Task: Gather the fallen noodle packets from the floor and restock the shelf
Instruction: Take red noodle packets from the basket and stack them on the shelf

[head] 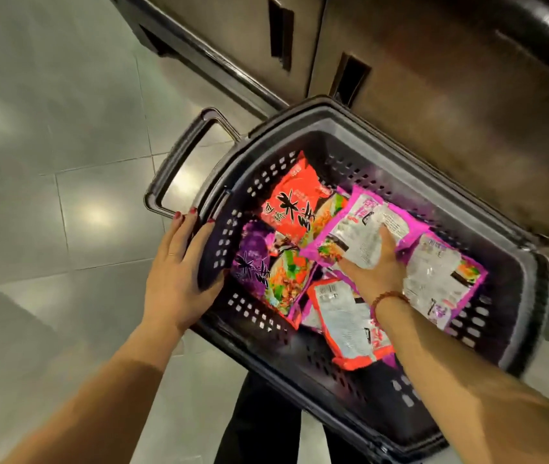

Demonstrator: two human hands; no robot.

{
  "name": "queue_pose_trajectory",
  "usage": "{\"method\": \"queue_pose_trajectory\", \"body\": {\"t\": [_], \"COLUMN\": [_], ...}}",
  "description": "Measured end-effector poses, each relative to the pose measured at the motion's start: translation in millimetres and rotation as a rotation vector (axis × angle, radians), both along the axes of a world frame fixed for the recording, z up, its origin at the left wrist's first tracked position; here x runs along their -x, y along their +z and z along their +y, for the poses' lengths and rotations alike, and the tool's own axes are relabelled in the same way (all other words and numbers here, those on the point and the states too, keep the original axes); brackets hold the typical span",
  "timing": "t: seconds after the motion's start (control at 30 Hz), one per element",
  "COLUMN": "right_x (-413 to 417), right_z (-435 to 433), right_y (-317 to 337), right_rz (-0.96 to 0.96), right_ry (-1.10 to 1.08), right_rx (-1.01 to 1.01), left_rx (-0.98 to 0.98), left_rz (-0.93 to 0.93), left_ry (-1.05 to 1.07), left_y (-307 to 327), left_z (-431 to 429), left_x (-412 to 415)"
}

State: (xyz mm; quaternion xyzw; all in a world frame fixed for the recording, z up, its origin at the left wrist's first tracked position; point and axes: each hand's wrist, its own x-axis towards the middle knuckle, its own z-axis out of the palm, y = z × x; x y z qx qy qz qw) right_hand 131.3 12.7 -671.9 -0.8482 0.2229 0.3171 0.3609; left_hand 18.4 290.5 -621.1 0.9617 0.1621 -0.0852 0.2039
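A dark plastic shopping basket (360,373) with perforated walls holds several noodle packets. My left hand (179,262) grips the basket's left rim beside its handle (179,162). My right hand (373,266) reaches inside and holds a pink packet (360,222) lying back side up, thumb on top and fingers under it. A red packet (293,202) lies face up at the far left. A purple packet (259,262) sits near my left hand. Another red packet (346,323) lies back up under my right wrist, and a pink one (440,276) to the right.
Grey floor tiles (49,162) spread to the left. A dark brown cabinet or shelf base (433,78) with a rail stands just behind the basket. My dark trousers (259,430) show beneath the basket.
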Motion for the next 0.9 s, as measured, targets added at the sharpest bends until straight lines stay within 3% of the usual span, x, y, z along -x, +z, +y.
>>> {"method": "queue_pose_trajectory", "body": {"t": [0.23,0.37,0.53,0.67,0.83,0.9], "right_x": [5.2,17.1,35.1,47.2,47.8,47.7], "right_z": [9.1,11.0,5.6,-6.3,-23.9,-25.0], "right_y": [32.5,68.8,93.2,103.9,121.9,121.2], "right_rz": [-0.105,-0.216,-0.322,-0.303,-0.158,-0.194], "right_ry": [-0.043,-0.031,0.067,0.119,0.016,-0.025], "right_rx": [0.006,-0.067,-0.171,-0.372,-0.746,-0.777], "left_rx": [0.040,0.089,0.878,1.082,1.450,1.558], "left_rz": [0.050,-0.008,0.144,0.283,0.488,0.522], "left_ry": [0.036,-0.060,0.116,0.301,0.405,0.472], "left_y": [8.7,23.0,49.5,49.9,34.4,32.1], "left_z": [-7.8,-41.0,-116.2,-138.8,-145.4,-151.2], "left_x": [-3.8,-21.8,-53.4,-70.0,-79.7,-82.5]}}
